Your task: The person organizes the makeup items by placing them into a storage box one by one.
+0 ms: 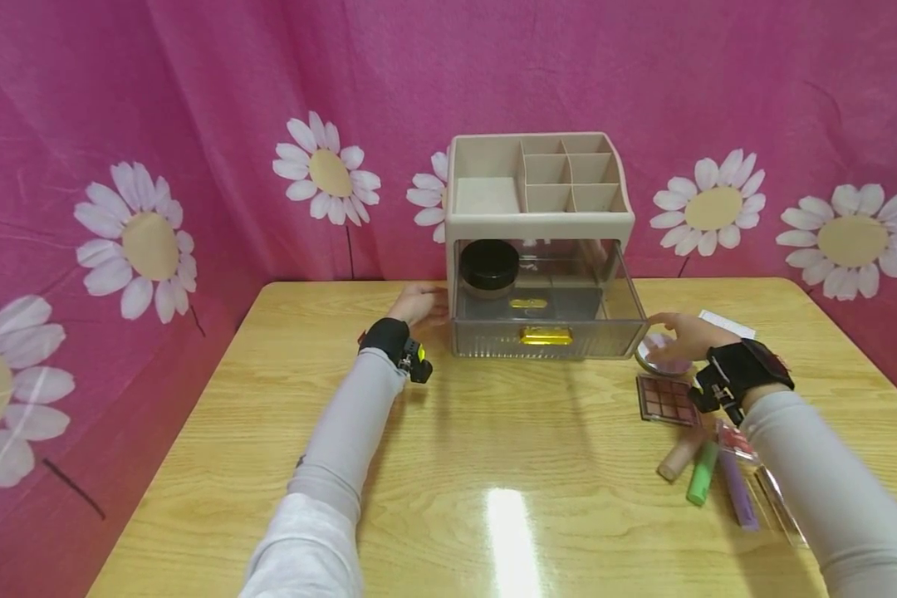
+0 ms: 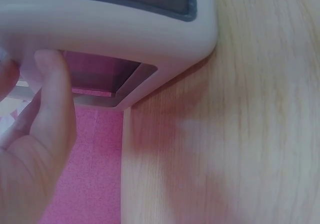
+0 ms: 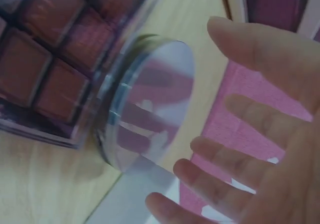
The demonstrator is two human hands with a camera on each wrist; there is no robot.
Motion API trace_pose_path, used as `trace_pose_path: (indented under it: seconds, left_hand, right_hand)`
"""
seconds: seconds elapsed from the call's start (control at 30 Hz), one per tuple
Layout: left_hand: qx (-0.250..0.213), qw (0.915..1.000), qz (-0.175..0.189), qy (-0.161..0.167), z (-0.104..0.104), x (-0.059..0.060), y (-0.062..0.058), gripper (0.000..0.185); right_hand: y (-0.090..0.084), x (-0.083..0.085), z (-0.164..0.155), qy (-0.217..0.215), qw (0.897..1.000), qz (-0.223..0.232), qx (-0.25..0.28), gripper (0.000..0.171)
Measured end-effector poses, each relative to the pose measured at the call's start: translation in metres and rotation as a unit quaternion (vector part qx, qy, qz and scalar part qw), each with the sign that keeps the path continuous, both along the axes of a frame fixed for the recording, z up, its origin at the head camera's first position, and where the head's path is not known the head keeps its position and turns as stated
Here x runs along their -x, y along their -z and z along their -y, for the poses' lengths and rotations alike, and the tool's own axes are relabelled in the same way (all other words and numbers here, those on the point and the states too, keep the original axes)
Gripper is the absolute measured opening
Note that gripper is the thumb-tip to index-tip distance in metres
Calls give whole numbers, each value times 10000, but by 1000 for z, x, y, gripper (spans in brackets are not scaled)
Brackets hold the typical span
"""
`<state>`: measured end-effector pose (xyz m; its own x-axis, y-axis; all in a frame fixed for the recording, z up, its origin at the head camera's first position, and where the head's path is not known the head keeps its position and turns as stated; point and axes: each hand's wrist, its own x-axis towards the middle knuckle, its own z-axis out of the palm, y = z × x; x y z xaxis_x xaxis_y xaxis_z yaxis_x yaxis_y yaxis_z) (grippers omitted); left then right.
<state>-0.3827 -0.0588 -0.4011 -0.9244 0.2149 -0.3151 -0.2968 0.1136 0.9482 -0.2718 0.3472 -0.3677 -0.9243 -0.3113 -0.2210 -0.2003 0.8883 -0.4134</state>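
Note:
A beige cosmetics organizer (image 1: 541, 218) stands at the back of the table with its clear upper drawer (image 1: 486, 336) pulled out. In that drawer sits a round dark-lidded jar (image 1: 489, 264). My left hand (image 1: 419, 306) is at the organizer's left side, its fingertips right by the side wall (image 2: 107, 33). On the right, my right hand (image 1: 688, 336) hovers with spread fingers over a round mirrored compact (image 3: 152, 101), holding nothing. Beside the compact lies an eyeshadow palette (image 1: 667, 399) with reddish-brown pans.
Nearer the front right lie a beige tube (image 1: 680, 455), a green tube (image 1: 703, 473), a purple tube (image 1: 738, 492) and clear packaging (image 1: 781, 502), partly under the right forearm. A white card (image 1: 727, 324) is behind the right hand. A pink flowered curtain (image 1: 217, 100) hangs behind the table.

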Motion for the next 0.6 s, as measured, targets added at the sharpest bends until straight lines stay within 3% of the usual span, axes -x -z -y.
trace_pose_path:
  seconds: [0.2, 0.33, 0.47, 0.6]
  left_hand:
    - [-218, 9997, 44, -72, 1, 18, 17, 35]
    - [-266, 9996, 95, -87, 0, 22, 23, 35]
    - [-202, 9998, 80, -14, 1, 16, 16, 36]
    - [-135, 9999, 47, -1, -1, -4, -3, 37]
  right_hand:
    - [14, 3, 1, 4, 9994, -182, -311, 71]
    - [17, 3, 4, -47, 9980, -340, -527, 74]
    - [18, 1, 7, -59, 9963, -542, -658, 73]
    - [19, 1, 9, -3, 9936, -710, -877, 71]
